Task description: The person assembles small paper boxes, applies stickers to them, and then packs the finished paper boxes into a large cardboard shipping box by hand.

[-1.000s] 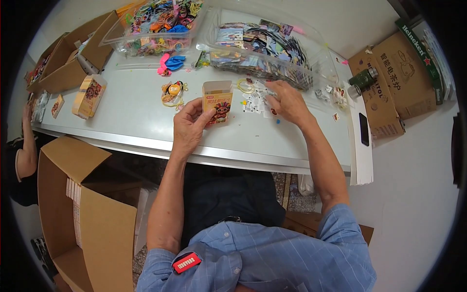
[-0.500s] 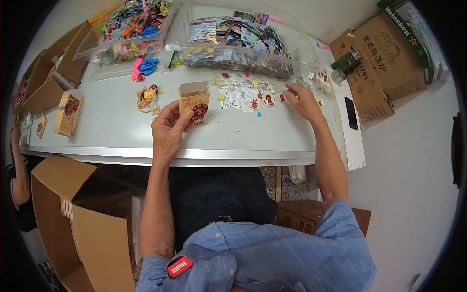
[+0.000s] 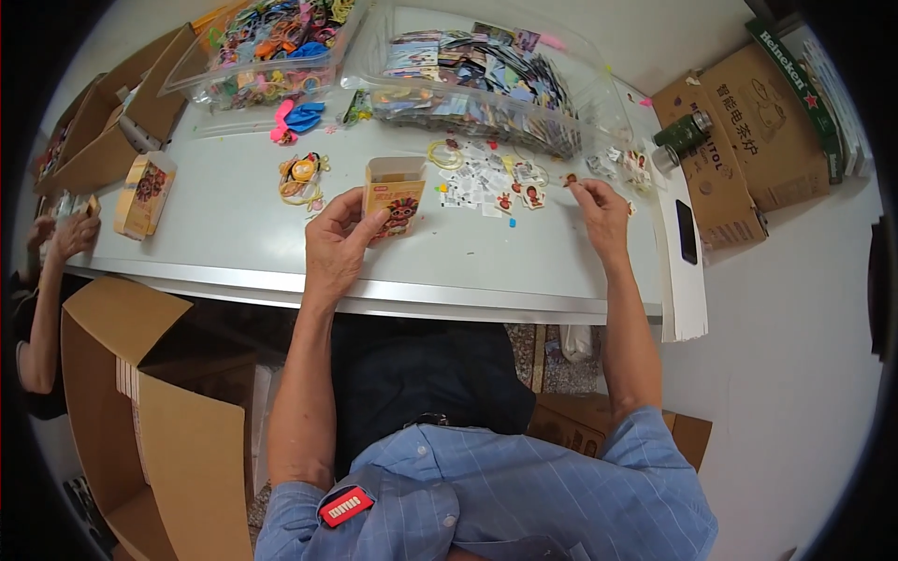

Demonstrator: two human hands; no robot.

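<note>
My left hand [image 3: 339,245] is closed around a small yellow cardboard box [image 3: 383,202] with a cartoon print; its top end is open and faces up. At the right, my right hand [image 3: 606,220] pinches a small reddish-brown piece [image 3: 570,179] between thumb and fingertips, just above the table. Too little of it shows to tell its exact kind. Beside that hand lie small red-and-white cartoon figure pieces [image 3: 533,196]. Left of them is a spread of little white printed slips [image 3: 475,178], with a yellow band [image 3: 443,156] at its far edge.
Clear plastic bins hold colourful bands [image 3: 271,64] and many cards [image 3: 477,84]. A band bundle [image 3: 302,173], a blue-and-pink piece [image 3: 297,120] and another yellow box [image 3: 145,196] lie leftward. A co-worker's hands [image 3: 70,234] work at far left. A phone [image 3: 687,232] lies right.
My right hand has closed its fingertips on a small piece and drawn slightly nearer me. The co-worker's hands have come further into view at the left. The whole view has shifted slightly.
</note>
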